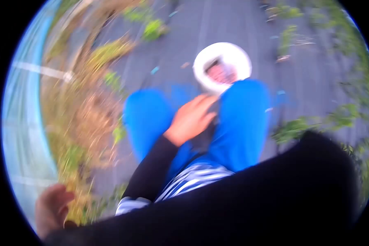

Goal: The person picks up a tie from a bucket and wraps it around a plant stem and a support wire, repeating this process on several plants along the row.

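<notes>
Between my blue-trousered knees (244, 119), my left hand (191, 119) reaches forward, palm down, with its fingers stretched and the thumb apart. It seems to hold nothing, and its fingertips are close to the near rim of a white bucket (199, 73). Inside the bucket lie small pinkish-red pieces (222, 74), too blurred to name, beside something dark and greyish. My right arm in its black sleeve (233, 197) crosses in front of me to the lower left. There my right hand (53, 205) is raised, fingers loosely bent with a gap to the thumb; nothing shows in it.
Dark ground fabric (172, 53) covers the ground around the bucket. Dry grass and weeds (96, 119) run along the left, beside pale blue sheeting (24, 127) with a light bar (43, 70). Green plants (295, 130) grow at the right. Motion blurs the whole view.
</notes>
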The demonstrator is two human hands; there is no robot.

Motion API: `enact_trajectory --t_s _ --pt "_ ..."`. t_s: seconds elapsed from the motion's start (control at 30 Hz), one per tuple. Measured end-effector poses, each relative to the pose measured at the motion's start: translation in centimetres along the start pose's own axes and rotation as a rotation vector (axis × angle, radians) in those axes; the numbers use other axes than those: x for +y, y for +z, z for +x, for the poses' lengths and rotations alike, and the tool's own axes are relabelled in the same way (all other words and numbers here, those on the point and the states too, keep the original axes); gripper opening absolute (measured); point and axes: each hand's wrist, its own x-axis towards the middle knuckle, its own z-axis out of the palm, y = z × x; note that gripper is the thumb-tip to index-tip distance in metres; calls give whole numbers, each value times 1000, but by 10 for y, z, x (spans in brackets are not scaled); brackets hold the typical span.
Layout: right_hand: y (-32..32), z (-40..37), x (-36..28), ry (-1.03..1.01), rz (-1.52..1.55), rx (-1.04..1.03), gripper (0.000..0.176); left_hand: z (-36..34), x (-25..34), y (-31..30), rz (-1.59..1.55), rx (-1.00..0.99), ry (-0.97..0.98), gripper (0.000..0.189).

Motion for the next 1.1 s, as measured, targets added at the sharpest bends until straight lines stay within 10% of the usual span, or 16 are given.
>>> enact_trajectory --t_s 0.23,0.37,0.5,0.67,1.1 --pt "-18 4 -7 -11 63 -33 21 2 20 -13 27 -43 -29 46" --pt "-73 -67 -3 690 -230 -79 21 -11 8 -5 78 85 -20 47" --pt "-104 -102 -7 587 -621 938 28 -13 4 1 5 63 -48 52" --pt "-130 -82 2 270 -819 925 29 -16 2 1 1 25 -38 54" --pt "-127 -82 10 187 -884 869 32 -16 0 1 -23 -71 -109 60"
